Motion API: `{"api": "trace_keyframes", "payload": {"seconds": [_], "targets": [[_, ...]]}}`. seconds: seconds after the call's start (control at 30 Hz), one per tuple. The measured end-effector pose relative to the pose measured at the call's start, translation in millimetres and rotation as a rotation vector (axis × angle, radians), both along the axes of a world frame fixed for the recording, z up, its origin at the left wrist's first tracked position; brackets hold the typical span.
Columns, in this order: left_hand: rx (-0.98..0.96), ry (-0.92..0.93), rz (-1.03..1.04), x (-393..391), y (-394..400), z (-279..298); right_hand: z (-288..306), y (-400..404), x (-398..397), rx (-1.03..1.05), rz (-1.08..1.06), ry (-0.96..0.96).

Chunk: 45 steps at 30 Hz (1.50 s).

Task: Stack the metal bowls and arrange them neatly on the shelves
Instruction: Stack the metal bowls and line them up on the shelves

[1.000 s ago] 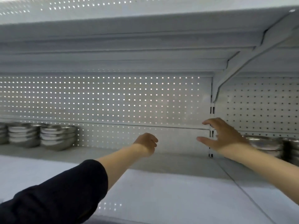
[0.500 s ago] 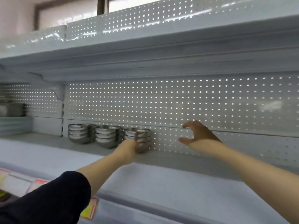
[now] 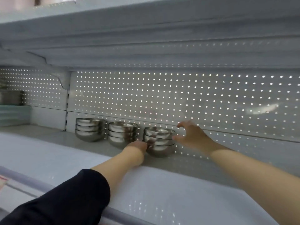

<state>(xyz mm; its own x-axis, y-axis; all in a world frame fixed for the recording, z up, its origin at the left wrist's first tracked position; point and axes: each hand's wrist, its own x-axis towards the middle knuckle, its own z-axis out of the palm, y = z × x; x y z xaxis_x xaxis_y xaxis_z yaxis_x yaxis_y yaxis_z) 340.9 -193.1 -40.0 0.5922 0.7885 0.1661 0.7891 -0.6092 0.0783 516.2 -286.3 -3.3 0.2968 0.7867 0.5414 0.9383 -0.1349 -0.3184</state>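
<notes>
Nearest bowl stack (image 3: 159, 142) stands between the hands at the shelf's (image 3: 186, 189) back. Left hand (image 3: 138, 146) touches its lower left wall, fingers hidden, grip undeterminable. Right hand (image 3: 189, 135) is spread wide just right of the rims. Judged light, rigid, slippery; hold both sides. Neighbouring stack (image 3: 122, 134) crowds left; open room rightward.

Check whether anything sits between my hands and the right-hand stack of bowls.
Nothing visible does. The left hand is already at the right-hand stack of bowls on its left side, and the right hand is at its right side.
</notes>
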Motion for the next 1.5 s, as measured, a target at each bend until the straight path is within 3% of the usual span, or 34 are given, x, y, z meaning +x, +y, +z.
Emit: {"api": "trace_keyframes", "payload": {"seconds": [0.23,0.43,0.87,1.1,1.23,1.5], "targets": [[-0.007,-0.146,0.033,-2,16,-8,-12,32,7,-0.054,-0.016,0.184],[-0.059,-0.212,0.035,-1,18,-9,-23,40,8,-0.062,0.15,0.38],[-0.173,-0.358,-0.075,6,10,-8,-30,22,19,0.046,0.257,0.536],[-0.112,-0.481,-0.207,34,-36,-4,-8,-42,50,0.101,0.247,0.515],[-0.123,-0.485,-0.187,73,-79,6,3,-100,75,0.142,0.2,0.461],[-0.108,-0.417,-0.392,180,-185,15,10,-241,159,0.186,-0.007,0.426]]}}
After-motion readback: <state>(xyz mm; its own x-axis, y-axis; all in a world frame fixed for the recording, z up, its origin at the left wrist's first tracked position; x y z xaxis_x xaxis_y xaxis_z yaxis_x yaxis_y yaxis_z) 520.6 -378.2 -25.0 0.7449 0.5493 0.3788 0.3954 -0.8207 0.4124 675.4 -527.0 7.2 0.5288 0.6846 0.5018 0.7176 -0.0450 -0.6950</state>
